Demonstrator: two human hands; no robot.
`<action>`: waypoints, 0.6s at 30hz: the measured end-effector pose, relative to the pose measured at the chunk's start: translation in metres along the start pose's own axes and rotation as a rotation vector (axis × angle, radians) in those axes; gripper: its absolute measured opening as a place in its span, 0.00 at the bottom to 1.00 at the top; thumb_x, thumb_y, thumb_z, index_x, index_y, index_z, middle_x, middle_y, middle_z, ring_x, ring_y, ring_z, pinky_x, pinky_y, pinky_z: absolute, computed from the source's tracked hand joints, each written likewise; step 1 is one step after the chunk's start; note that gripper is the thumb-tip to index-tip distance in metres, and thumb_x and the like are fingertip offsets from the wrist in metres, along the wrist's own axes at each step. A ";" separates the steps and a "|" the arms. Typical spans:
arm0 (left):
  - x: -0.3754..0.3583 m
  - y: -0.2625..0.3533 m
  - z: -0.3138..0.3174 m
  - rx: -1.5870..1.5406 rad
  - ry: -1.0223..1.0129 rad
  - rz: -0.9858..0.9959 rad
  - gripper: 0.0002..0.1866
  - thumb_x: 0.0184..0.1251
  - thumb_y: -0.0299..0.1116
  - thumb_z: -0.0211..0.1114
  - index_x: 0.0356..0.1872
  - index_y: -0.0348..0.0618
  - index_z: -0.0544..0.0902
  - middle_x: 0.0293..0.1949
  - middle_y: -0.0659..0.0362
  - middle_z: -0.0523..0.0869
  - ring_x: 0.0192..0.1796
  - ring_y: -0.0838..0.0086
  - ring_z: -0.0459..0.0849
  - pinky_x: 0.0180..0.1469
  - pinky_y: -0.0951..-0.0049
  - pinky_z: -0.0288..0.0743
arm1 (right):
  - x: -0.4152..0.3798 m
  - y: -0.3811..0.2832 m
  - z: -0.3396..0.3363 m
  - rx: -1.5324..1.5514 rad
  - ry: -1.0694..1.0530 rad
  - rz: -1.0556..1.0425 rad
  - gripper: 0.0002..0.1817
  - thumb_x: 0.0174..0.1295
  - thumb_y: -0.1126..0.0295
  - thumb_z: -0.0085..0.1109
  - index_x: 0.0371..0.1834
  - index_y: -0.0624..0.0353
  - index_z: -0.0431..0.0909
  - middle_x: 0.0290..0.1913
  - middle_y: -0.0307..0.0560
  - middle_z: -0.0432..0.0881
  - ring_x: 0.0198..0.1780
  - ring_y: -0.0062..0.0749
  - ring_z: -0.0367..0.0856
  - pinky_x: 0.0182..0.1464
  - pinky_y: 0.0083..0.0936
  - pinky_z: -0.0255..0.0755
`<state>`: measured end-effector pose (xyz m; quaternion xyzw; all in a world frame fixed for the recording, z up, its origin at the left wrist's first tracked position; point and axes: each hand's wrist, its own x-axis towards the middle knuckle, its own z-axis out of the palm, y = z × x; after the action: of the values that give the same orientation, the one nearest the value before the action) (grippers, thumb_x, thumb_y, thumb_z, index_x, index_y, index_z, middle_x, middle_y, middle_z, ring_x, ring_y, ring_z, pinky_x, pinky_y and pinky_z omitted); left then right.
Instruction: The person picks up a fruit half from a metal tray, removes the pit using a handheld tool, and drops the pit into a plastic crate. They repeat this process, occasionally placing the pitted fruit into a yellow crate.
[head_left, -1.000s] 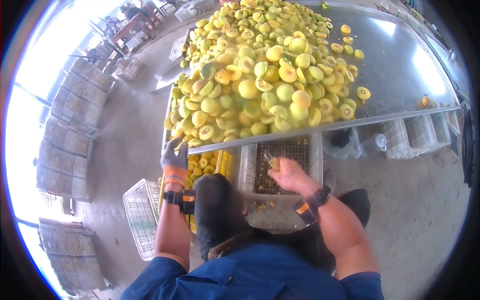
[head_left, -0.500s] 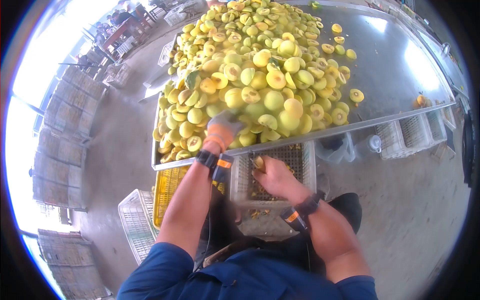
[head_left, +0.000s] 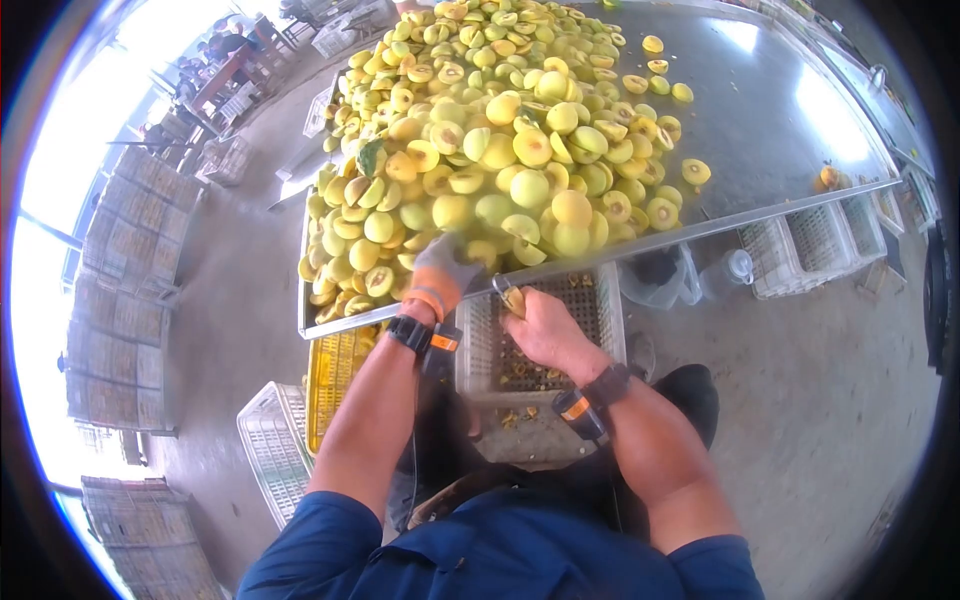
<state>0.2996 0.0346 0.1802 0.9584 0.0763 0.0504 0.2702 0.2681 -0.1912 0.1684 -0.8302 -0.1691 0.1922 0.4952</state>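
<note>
A large heap of yellow-green fruit [head_left: 530,190], much of it halved, covers the left part of the metal table [head_left: 740,120]. My left hand [head_left: 443,270], in a grey and orange glove, reaches to the heap's near edge; its fingertips are hidden among the fruit. In my bare right hand [head_left: 543,325], closed fingers grip a small tool [head_left: 511,297] with a light-coloured handle and a looped metal end. That hand is above a white crate [head_left: 480,360] holding small fruit scraps, just in front of the table's edge.
A yellow crate [head_left: 335,380] and a white basket [head_left: 275,445] stand at the left. More white crates [head_left: 800,250] and a plastic bag [head_left: 665,275] are below the table at the right. Stacked crates [head_left: 120,300] line the far left. Several people sit in the left background.
The view has shifted slightly. My left hand is lower against the heap's near edge, and my right hand has risen a little towards the table edge, still gripping the tool.
</note>
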 end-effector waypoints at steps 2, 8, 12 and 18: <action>-0.008 0.005 0.000 -0.039 -0.008 -0.071 0.33 0.59 0.38 0.83 0.66 0.38 0.85 0.48 0.47 0.94 0.49 0.59 0.94 0.55 0.63 0.86 | -0.002 0.000 0.003 0.003 -0.003 0.010 0.20 0.71 0.61 0.65 0.54 0.69 0.82 0.48 0.73 0.88 0.56 0.72 0.86 0.59 0.52 0.79; -0.045 0.020 -0.004 -0.478 0.138 -0.006 0.25 0.65 0.34 0.81 0.63 0.42 0.88 0.43 0.48 0.94 0.44 0.63 0.93 0.51 0.64 0.85 | -0.002 -0.010 0.003 0.109 0.046 -0.051 0.19 0.71 0.63 0.64 0.55 0.68 0.82 0.49 0.73 0.88 0.57 0.72 0.86 0.60 0.53 0.79; -0.062 0.021 0.013 -0.777 0.128 -0.087 0.23 0.66 0.34 0.80 0.61 0.40 0.89 0.44 0.50 0.95 0.44 0.69 0.93 0.50 0.67 0.85 | -0.004 -0.014 0.002 0.107 0.054 -0.040 0.20 0.70 0.62 0.63 0.54 0.70 0.82 0.48 0.76 0.88 0.58 0.75 0.84 0.60 0.58 0.78; -0.079 0.039 0.011 -0.527 0.192 -0.067 0.15 0.67 0.25 0.78 0.53 0.33 0.88 0.43 0.57 0.94 0.42 0.77 0.88 0.46 0.70 0.84 | -0.009 -0.009 0.001 0.237 -0.132 -0.083 0.16 0.72 0.65 0.62 0.54 0.68 0.81 0.44 0.72 0.88 0.53 0.71 0.87 0.56 0.54 0.79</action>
<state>0.2281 -0.0173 0.1870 0.8429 0.1175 0.1501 0.5032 0.2588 -0.1905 0.1776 -0.7437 -0.2118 0.2444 0.5851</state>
